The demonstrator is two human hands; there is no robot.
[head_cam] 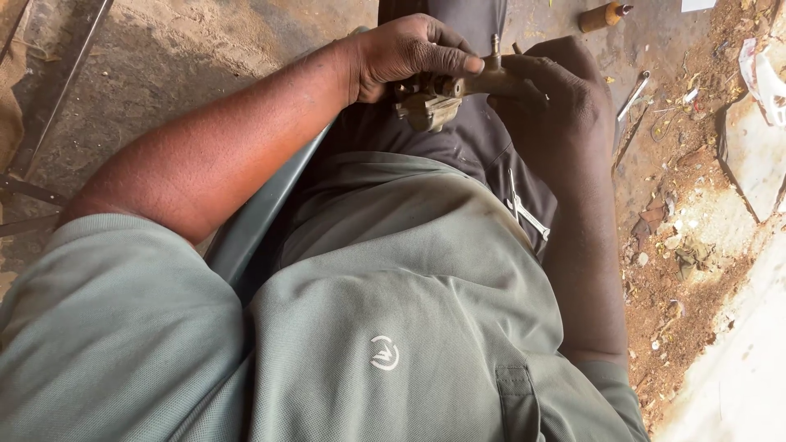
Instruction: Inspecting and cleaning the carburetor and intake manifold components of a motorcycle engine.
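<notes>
I sit and look down over my grey-green shirt at my lap. My left hand (413,51) grips a grimy brass-coloured metal part (442,94) from the left, thumb laid along its top. My right hand (561,86) closes around the same part's right end. A short stem (494,42) sticks up from the part between the two hands. The part hangs just above my dark trousers (483,147). Its lower lump shows below my left fingers; the right end is hidden in my right palm.
A thin metal tool (524,209) lies on my right thigh. A small brown bottle (604,15) lies on the concrete floor at the top. A metal strip (632,96) rests on the dirt to the right, among rubble and broken slabs (749,155). Metal rods (49,106) lie at left.
</notes>
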